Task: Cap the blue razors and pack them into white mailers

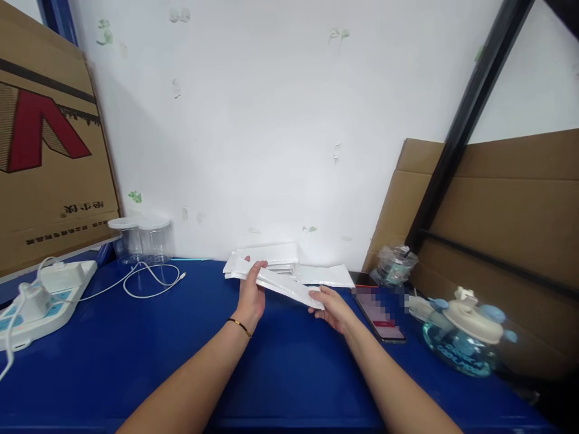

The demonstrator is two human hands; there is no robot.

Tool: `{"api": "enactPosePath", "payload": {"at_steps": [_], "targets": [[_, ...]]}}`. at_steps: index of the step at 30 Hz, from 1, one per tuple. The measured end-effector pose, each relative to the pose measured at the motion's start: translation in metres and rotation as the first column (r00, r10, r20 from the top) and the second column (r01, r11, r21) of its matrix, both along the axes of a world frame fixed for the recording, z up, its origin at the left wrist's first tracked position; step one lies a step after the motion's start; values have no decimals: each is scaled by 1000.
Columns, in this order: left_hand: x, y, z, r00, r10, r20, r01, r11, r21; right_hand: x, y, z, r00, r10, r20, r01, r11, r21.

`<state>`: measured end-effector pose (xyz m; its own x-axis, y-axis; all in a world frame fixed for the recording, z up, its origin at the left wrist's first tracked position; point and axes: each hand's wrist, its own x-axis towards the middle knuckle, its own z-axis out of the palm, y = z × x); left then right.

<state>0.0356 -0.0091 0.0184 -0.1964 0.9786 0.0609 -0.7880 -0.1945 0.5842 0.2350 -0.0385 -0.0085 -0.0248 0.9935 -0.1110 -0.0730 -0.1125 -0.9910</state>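
Observation:
Both hands hold one long, flat white packet (289, 288), which slants down to the right above the table. My left hand (251, 294) grips it near its left part, thumb on top. At its right end, my right hand (332, 307) pinches it between thumb and fingers. Behind it, against the wall, lies a stack of similar white packets (271, 251). Another flat white packet (329, 275) lies to the right of that stack. What is inside the packets does not show.
A phone (380, 313) lies right of my right hand, with a teal drink bottle (468, 337) beyond it. At the left are a power strip (67, 307), a white cable (149, 280) and clear lidded jars (155, 241). Cardboard (511, 241) lines the right side.

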Motion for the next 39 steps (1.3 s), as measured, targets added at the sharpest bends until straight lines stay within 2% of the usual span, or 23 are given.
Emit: {"api": "enactPosePath", "payload": {"at_steps": [2, 4, 6, 7, 9, 11, 14, 17, 24, 29, 34, 36, 39], "targets": [[5, -4, 1, 997, 45, -68, -44, 999, 5, 10, 4, -6, 956, -67, 284, 50, 997, 65], [9, -8, 3, 989, 66, -134, -62, 997, 40, 19, 8, -8, 833, -210, 512, 109, 969, 221], [13, -12, 6, 980, 85, -181, -71, 994, 84, 26, 10, -7, 740, -304, 600, 90, 929, 360], [15, -13, 9, 976, 99, -194, -79, 991, 107, 28, 10, -6, 731, -307, 610, 50, 915, 400], [18, -15, 14, 966, 127, -226, -93, 983, 158, 29, 7, -5, 746, -230, 625, -86, 897, 433], [20, -17, 21, 951, 154, -269, -97, 972, 216, 26, 2, -5, 717, -108, 689, -277, 863, 423], [18, -18, 33, 931, 185, -316, -100, 959, 267, 18, -4, -7, 544, -22, 839, -464, 825, 323], [11, -16, 48, 914, 211, -348, -109, 950, 291, 12, -7, -11, 414, -17, 910, -476, 848, 232], [-12, -18, 97, 836, 238, -494, -26, 917, 398, 10, -5, -16, 281, -28, 959, -480, 862, 165], [-17, -29, 126, 784, 250, -568, 84, 864, 497, 10, -6, -19, 252, -49, 966, -505, 845, 175], [-17, -35, 136, 733, 239, -637, 149, 857, 494, 8, -6, -16, 236, -64, 970, -513, 840, 180], [-21, -36, 135, 684, 237, -690, 170, 868, 466, 15, -3, -11, 300, -127, 946, -476, 839, 263], [-28, -33, 131, 612, 220, -760, 189, 892, 411, 39, 5, -3, 521, -309, 796, -267, 827, 496]]}}
